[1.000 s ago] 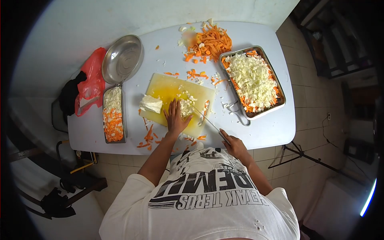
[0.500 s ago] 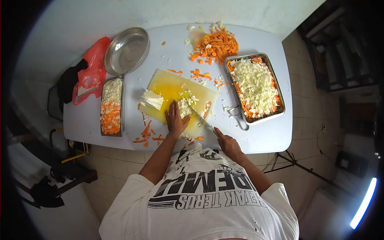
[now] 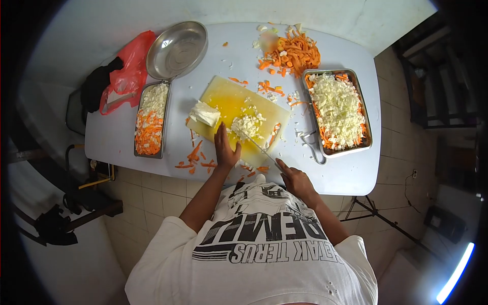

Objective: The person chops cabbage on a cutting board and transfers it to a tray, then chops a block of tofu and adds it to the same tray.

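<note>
A yellow-stained cutting board [image 3: 222,92] lies tilted across the table's middle. On it is a small heap of chopped white cabbage [image 3: 247,125], with a pale cabbage chunk [image 3: 205,114] to its left. My right hand [image 3: 299,182] is closed round the handle of a kitchen knife [image 3: 263,150], whose blade reaches to the heap's near edge. My left hand [image 3: 226,150] is over the board's near-left part, fingers stretched and thumb apart, holding nothing. It sits between chunk and heap, apart from the heap. Carrot scraps [image 3: 193,152] lie around the board.
A large metal tray [image 3: 369,133] of shredded cabbage and carrot stands right, a peeler-like tool [image 3: 316,152] beside it. Left are a narrow tray [image 3: 163,132] of cabbage and carrot, a metal bowl [image 3: 178,48] and a red plastic bag [image 3: 133,66]. Carrot pieces [image 3: 300,51] are piled at the back.
My left hand has drawn back from the chopped cabbage, leaving a gap and more of the heap showing. The knife stays in my right hand. The whole view has shifted slightly.
</note>
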A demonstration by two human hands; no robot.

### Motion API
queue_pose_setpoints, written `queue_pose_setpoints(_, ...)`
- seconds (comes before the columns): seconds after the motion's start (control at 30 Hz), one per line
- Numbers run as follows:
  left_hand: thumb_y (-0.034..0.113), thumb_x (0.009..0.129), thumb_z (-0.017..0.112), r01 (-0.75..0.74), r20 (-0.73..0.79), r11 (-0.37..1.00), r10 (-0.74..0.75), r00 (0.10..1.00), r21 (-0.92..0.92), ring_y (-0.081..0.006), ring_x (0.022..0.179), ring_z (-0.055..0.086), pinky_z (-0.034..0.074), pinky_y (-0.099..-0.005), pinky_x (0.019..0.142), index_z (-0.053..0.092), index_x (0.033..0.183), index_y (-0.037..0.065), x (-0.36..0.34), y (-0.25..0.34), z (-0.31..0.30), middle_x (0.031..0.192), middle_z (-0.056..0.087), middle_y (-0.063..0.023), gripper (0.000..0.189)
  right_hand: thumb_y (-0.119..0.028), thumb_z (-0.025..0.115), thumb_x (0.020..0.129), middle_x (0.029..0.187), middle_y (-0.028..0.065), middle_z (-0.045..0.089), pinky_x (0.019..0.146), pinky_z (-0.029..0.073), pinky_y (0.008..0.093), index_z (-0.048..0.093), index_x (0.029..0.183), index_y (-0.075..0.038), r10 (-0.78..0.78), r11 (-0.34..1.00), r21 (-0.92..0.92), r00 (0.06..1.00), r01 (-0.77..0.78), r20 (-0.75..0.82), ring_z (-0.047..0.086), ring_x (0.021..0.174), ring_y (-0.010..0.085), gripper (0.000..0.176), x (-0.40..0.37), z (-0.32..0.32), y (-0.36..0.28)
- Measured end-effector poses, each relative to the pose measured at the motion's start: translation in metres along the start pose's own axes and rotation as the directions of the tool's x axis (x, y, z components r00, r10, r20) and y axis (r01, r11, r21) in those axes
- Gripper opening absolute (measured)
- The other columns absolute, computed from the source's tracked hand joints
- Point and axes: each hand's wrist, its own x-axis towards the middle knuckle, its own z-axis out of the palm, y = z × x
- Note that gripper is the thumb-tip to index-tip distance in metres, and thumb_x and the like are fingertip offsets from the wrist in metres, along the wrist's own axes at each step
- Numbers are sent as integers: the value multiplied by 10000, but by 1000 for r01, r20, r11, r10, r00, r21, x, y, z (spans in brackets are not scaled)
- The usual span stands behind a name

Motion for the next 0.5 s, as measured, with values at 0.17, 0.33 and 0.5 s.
queue_pose_setpoints(0.17, 77, 798, 511, 84, -136, 994, -92, 986, -68, -424, 1349, 312, 239, -481, 1128, 247, 1450, -56, -22, -13, -5, 1459, 321, -265, 716, -185, 530, 938, 768, 208, 628, 595, 515, 482, 307, 1473, -232, 36, 997, -69, 998, -33, 51, 634, 667, 385, 581, 5, 7, 2)
queue_pose_setpoints(0.33, 146, 816, 576, 107, -88, 993, -111, 990, -45, -402, 1364, 303, 231, -503, 1124, 223, 1465, -30, -26, -21, 4, 1476, 310, -245, 759, -189, 516, 942, 758, 224, 640, 608, 526, 478, 288, 1478, -229, 147, 979, -159, 983, -129, 110, 650, 685, 383, 584, 18, 30, 14)
queue_pose_setpoints(0.5, 290, 840, 681, 132, 34, 972, -141, 989, 193, -357, 1360, 336, 235, -568, 1081, 299, 1440, 21, -15, -7, 12, 1464, 365, -202, 760, -185, 517, 937, 746, 228, 640, 627, 520, 500, 256, 1488, -218, 67, 993, -101, 993, -57, 95, 644, 679, 403, 611, 21, 29, 22)
